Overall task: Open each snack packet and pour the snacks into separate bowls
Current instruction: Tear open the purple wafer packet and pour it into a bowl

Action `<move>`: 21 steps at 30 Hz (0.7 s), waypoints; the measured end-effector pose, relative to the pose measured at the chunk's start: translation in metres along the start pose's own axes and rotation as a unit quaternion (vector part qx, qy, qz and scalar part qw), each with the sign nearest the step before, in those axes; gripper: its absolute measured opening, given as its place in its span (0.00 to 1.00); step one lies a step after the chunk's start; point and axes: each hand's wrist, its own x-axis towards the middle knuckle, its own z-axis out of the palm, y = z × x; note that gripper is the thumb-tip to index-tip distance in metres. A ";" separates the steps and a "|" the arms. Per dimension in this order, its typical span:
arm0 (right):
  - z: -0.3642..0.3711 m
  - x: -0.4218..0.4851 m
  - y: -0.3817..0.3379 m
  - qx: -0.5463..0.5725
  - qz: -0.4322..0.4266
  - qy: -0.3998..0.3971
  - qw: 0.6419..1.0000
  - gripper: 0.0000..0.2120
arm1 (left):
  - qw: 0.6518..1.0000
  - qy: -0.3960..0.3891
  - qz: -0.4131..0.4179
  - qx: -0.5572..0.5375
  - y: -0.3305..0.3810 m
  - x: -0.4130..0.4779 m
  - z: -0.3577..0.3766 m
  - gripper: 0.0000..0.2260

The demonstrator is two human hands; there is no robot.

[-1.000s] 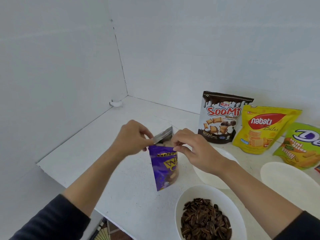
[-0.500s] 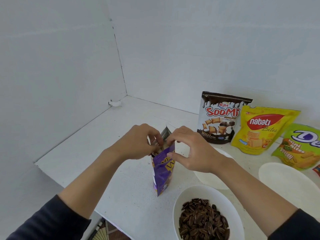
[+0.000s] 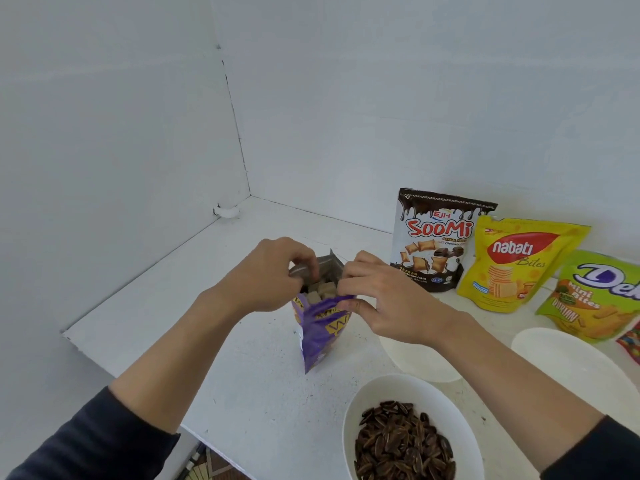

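**Packet-opening stage, seen from behind the person.** The purple packet (image 3: 320,336) is at the centre of the table (image 3: 242,358), long axis near upright and mouth up. Whether its base rests on the surface cannot be told. The left hand (image 3: 270,275) pinches the silver-lined lip on the mouth's 10 o'clock side. The right hand (image 3: 377,299) pinches the purple lip at 4 o'clock. The lips are held apart, and pale tan squares show inside. Both hands are on the packet, so neither has to reach.

**Containers.** The seed bowl (image 3: 450,410), at 5 o'clock from the packet, holds dark striped seeds. The near bowl (image 3: 422,362), empty, lies at 4 o'clock, just beside the packet and partly under the right wrist. The far bowl (image 3: 571,365), also empty, lies at 3 o'clock, well apart. Along the wall, between 1 and 3 o'clock, stand the Soomi packet (image 3: 436,237), the Nabati packet (image 3: 516,265) and the green packet (image 3: 595,296), all apparently unopened.

**Judgement.** The mouth looks wide enough to pour. The pour turns on tipping the long axis toward 4 o'clock, over the near bowl, with the right hand already on that side. Tipping toward 5 o'clock would mix the squares with the seeds.
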 end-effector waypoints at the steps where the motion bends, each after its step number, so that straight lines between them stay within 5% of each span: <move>1: 0.000 0.000 0.000 -0.002 -0.004 0.004 1.000 0.03 | 1.000 -0.009 0.012 0.010 0.002 0.001 0.002 0.16; 12: 0.004 -0.007 0.011 0.025 0.031 -0.012 0.999 0.05 | 0.998 0.000 -0.044 -0.051 -0.026 0.007 0.003 0.15; 21: 0.009 -0.008 0.007 -0.007 0.029 0.006 1.000 0.08 | 0.996 -0.003 0.014 -0.089 -0.023 -0.001 0.011 0.13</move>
